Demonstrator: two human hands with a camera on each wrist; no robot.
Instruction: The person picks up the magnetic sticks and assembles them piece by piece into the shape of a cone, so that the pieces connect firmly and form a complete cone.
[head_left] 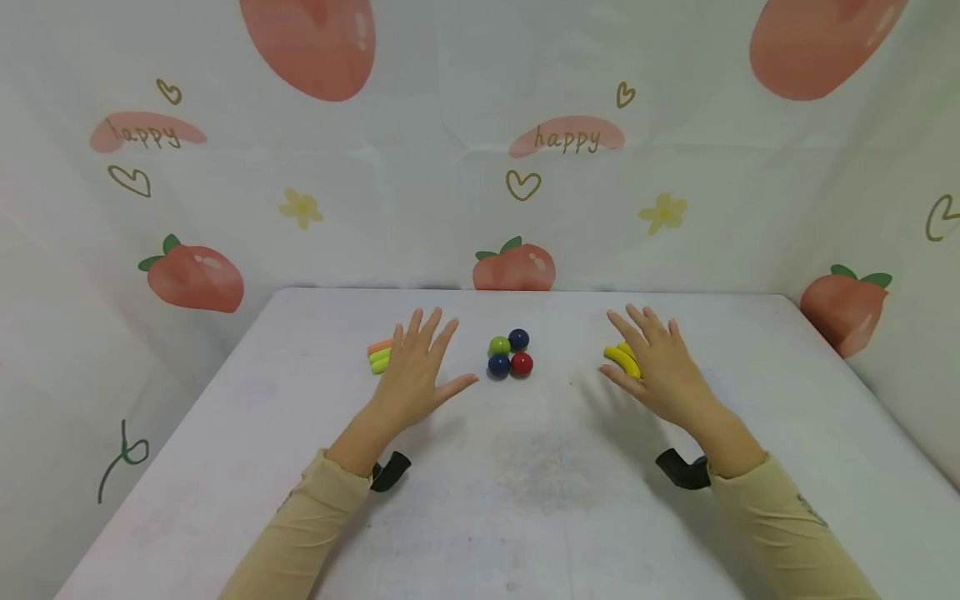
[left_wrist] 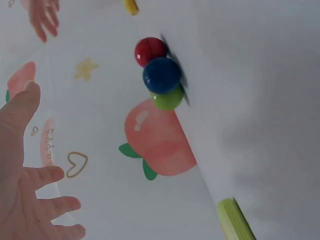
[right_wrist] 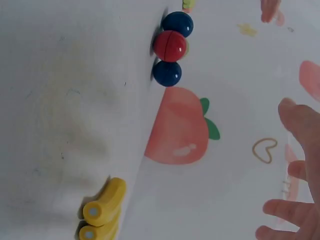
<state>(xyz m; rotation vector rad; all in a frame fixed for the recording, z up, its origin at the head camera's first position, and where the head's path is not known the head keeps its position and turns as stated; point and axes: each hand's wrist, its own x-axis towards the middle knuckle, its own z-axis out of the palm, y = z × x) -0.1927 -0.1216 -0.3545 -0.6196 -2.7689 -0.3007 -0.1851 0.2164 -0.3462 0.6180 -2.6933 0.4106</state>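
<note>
My left hand [head_left: 408, 379] hovers above the table with fingers spread, holding nothing. Partly hidden behind it lie light green stick-like pieces [head_left: 380, 359] and an orange one [head_left: 379, 346]. My right hand [head_left: 663, 373] is also raised, fingers apart and nothing in its grasp. Beneath and beside its thumb are yellow curved pieces [head_left: 621, 362] resembling toy bananas; the right wrist view shows pale round spots on their ends [right_wrist: 102, 205]. Between the hands sits a cluster of shiny balls: a green ball [head_left: 499, 345], a red ball [head_left: 521, 363] and two dark blue balls [head_left: 498, 366].
The white table [head_left: 480, 517] carries faint smudges near its middle. Behind it hangs a white curtain [head_left: 420, 192] printed with peaches, hearts and flowers. A black strap-like piece [head_left: 390, 472] shows beside the left wrist, and another black piece [head_left: 682, 469] beside the right.
</note>
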